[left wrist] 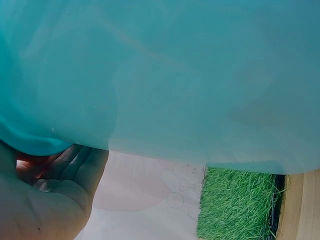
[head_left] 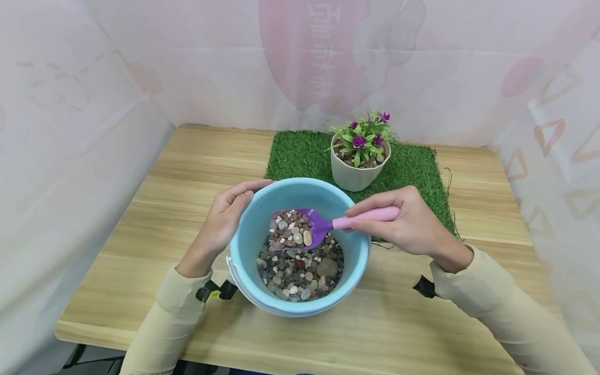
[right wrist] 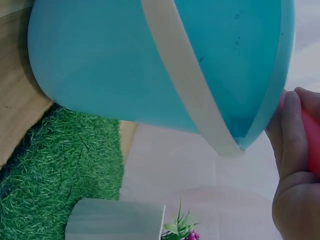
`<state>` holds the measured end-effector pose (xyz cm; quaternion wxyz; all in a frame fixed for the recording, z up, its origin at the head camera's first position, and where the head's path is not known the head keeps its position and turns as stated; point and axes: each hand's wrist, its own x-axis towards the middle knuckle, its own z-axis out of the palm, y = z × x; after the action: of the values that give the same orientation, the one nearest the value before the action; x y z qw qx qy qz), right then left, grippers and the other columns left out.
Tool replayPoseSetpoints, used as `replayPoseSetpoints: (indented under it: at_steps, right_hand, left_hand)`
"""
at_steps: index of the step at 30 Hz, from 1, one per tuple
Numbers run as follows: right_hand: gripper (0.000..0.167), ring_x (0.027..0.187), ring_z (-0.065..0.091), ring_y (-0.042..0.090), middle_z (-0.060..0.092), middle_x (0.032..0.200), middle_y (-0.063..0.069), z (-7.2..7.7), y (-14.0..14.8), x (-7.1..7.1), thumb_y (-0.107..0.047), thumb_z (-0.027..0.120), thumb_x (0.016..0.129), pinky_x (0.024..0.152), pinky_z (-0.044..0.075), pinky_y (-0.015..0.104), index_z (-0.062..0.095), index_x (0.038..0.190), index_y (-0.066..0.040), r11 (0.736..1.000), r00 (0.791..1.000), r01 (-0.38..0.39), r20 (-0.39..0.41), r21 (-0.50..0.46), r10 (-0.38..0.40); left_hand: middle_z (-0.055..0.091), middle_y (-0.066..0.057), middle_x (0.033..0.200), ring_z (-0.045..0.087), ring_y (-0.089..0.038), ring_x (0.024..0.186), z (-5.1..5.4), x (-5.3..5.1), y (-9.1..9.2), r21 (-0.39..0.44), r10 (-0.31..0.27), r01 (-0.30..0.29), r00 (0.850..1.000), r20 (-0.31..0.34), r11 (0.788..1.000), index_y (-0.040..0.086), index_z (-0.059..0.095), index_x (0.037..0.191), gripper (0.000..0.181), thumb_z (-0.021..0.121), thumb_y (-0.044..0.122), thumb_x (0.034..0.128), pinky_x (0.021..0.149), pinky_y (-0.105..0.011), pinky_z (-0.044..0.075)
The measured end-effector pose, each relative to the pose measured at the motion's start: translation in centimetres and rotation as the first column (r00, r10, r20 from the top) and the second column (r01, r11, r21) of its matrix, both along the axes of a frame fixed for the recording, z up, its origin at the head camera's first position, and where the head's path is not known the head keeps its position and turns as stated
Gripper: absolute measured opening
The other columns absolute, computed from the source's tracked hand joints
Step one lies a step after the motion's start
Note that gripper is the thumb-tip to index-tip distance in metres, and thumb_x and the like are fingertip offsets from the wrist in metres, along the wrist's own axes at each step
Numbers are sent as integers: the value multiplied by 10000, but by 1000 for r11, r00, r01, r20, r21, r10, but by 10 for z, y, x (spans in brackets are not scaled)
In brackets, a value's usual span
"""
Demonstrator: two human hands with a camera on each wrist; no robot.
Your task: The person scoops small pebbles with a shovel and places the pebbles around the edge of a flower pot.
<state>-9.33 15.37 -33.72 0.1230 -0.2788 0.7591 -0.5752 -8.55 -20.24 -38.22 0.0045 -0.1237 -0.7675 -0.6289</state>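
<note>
A light blue bucket [head_left: 239,250] holds a bed of mixed pebbles [head_left: 300,278]. My left hand [head_left: 220,219] rests against the outside of its rim at the left; in the left wrist view the fingers [left wrist: 82,167] lie fairly straight under that rim. The pink handle [head_left: 370,216] of a purple shovel is pinched between the thumb and fingers of my right hand [head_left: 408,221], over the bucket's right rim. Inside the bucket, above the pebble bed, the shovel's blade [head_left: 319,226] carries a heap of small brown and white stones [head_left: 291,229].
Behind the bucket lies a green artificial grass mat [head_left: 300,153] on the wooden table [head_left: 187,182]. A white pot [head_left: 353,177] with purple-flowered plants [head_left: 365,138] stands on the mat. The bucket's white carrying handle [right wrist: 185,75] hangs along its side.
</note>
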Motion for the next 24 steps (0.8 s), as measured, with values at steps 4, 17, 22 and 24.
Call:
replayPoseSetpoints:
  at_steps: [4, 17, 22, 24]
  right_hand:
    - [189, 905, 818, 201, 838, 979, 7, 2, 5, 0, -27, 837, 887, 702, 693, 278, 832, 1066, -88, 1000, 999, 9, -43, -10, -9]
    - [209, 904, 814, 279, 823, 1002, 149, 6, 18, 6, 69, 799, 885, 789, 690, 377, 820, 1070, -25, 990, 997, 35, -69, -134, -45]
    - [207, 936, 813, 258, 823, 1019, 138, 8, 25, 7, 79, 777, 900, 818, 689, 349, 801, 1095, 17, 990, 997, 54, -49, -134, -61]
    - [199, 938, 813, 231, 828, 1012, 110, 9, 29, 9, 71, 778, 902, 813, 690, 305, 798, 1092, 17, 990, 995, 85, -41, -112, -90]
  left_hand:
    - [662, -180, 1429, 766, -142, 945, -1, 0, -1, 0, 6, -6, 1000, 4, 1000, 16, 629, 1429, 401, 383, 137, 1137, 778, -362, 709]
    - [653, -181, 1441, 763, -134, 1013, 0, 0, 0, -3, 6, -6, 1000, 10, 1000, 11, 626, 1430, 401, 381, 132, 1136, 808, -374, 707]
    - [652, -181, 1443, 762, -138, 1039, 0, 0, 0, 0, 4, -4, 1000, 7, 1000, 8, 627, 1427, 400, 382, 130, 1135, 824, -374, 705]
    - [651, -180, 1445, 763, -153, 1045, 0, 1, 0, 1, 2, -2, 1000, 5, 1000, 8, 627, 1427, 399, 383, 129, 1135, 827, -380, 705]
